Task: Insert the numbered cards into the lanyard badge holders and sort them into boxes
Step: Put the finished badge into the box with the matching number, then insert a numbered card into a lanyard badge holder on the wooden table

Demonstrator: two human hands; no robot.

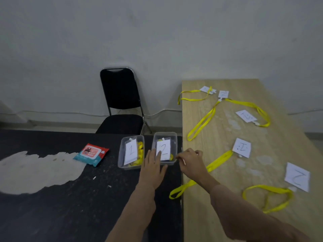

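Bare hands (152, 169) (forearms (139, 206) too).

Dim, flat indoor light through a wide-angle lens.
The grey wall (157, 32) is murky and grainy, and shadows are faint and soft. The wooden table (262, 172) is the brightest surface; its edges splay toward the right, where the nearest numbered card (297, 177) looks soft.

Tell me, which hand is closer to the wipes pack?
Left. The left hand lies flat on the 2 box, to the right of the wipes pack. The right hand is farther right, at that box's near right corner.
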